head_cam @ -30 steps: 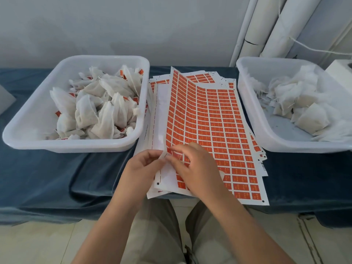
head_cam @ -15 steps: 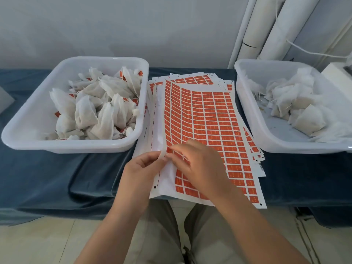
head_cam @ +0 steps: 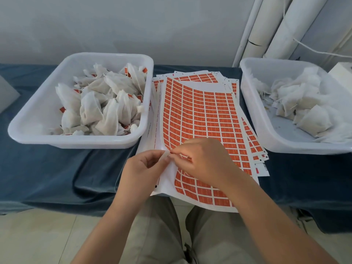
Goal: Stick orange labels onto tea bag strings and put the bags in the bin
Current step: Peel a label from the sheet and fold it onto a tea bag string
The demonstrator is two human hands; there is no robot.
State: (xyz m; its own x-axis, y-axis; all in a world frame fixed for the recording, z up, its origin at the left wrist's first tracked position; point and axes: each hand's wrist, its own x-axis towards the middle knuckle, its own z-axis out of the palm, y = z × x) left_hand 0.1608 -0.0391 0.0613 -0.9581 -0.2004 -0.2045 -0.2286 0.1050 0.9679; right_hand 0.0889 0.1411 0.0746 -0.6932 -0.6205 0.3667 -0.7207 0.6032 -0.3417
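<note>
At the near left edge of the top label sheet (head_cam: 200, 115), your left hand (head_cam: 141, 168) pinches the white margin between thumb and fingers and holds it lifted. Your right hand (head_cam: 205, 162) curls its fingertips in tight, pinching at an orange label (head_cam: 182, 155) just beside that margin — whether it has come free of the backing is too small to tell. Over the last second the sheet's far end, which stood curled up high, has dropped flatter onto the stack of sheets (head_cam: 255, 149); both hands have stayed on the same spot. That reads as peeling still under way — no tea bag is in hand yet. Labelled bags (head_cam: 99, 109) fill the left bin (head_cam: 28, 119); the bare ones (head_cam: 304, 119) wait in the right bin (head_cam: 266, 134).
</note>
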